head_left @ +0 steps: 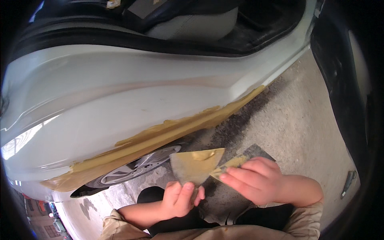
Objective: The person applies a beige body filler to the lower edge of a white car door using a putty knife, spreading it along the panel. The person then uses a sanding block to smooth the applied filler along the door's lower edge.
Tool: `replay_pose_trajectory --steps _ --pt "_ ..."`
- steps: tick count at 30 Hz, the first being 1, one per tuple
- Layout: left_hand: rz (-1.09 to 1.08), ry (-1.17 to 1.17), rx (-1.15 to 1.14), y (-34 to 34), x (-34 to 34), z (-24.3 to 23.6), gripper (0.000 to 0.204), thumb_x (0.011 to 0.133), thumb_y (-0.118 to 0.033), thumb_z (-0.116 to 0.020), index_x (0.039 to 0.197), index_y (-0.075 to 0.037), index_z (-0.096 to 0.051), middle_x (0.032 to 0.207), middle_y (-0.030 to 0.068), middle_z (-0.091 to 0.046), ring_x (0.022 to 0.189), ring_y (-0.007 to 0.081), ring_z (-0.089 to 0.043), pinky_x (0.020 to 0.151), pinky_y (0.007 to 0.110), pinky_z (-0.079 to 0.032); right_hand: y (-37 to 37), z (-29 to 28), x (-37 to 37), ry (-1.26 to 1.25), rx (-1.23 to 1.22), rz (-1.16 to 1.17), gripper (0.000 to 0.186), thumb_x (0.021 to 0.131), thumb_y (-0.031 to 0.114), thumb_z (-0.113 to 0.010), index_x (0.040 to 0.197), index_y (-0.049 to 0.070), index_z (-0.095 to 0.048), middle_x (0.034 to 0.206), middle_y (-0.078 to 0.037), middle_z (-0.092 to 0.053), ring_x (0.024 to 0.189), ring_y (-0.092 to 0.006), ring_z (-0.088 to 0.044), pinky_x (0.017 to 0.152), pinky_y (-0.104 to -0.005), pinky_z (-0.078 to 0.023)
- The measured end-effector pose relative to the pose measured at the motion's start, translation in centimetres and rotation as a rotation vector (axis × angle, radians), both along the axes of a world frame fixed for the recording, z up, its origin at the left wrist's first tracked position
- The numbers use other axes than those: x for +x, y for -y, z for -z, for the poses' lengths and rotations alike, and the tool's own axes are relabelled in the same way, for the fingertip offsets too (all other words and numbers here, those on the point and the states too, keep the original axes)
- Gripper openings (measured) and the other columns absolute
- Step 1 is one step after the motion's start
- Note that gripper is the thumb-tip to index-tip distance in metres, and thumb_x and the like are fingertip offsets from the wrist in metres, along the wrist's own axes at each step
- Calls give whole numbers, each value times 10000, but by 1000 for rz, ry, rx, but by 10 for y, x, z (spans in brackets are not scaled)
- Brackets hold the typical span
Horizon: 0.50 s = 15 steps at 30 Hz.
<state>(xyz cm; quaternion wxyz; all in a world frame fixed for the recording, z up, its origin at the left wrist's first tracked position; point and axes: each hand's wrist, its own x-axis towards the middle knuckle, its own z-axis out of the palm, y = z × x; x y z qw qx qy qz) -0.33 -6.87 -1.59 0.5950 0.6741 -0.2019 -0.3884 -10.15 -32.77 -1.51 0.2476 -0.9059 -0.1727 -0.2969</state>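
My left hand (179, 200) is closed round the handle of a wide putty knife (186, 168), thumb on top. Yellow body filler (204, 155) lies along the blade's upper edge in a thick lump. Close beside it, my right hand (258, 180) grips a flat, dark spreader (258, 151) with yellow filler smeared on its face. The spreader's lower left end meets or nearly touches the right edge of the putty knife; the exact contact cannot be made out. Beyond both hands runs a band of yellow filler (168, 131) along the lower edge of a white car body panel (132, 108).
A wheel (132, 168) sits under the filled edge, to the left. The car's doorway with a seat (192, 26) is at the top. An open door (338, 80) stands at the right. A small dark object (349, 184) lies on the concrete floor (296, 116).
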Motion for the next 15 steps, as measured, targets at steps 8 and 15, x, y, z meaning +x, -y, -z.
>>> replay_pose_trajectory --steps 8,15 --pt "-10 102 -28 -24 -8 15 646 1140 -469 -344 1109 151 -524 616 197 -624 473 244 -589 442 344 -488 58 21 -45 -563 1326 137 302 994 143 -742 1257 -7 -735 1085 -105 -766 973 -172 -720 831 -312 -569" --pt "-111 50 -32 -23 -26 23 743 1110 -558 -394 1117 182 -468 572 176 -598 434 236 -580 399 327 -490 119 47 -66 -619 1998 111 321 1033 124 -668 1320 -20 -656 1158 -91 -744 1043 -178 -717 920 -366 -588"
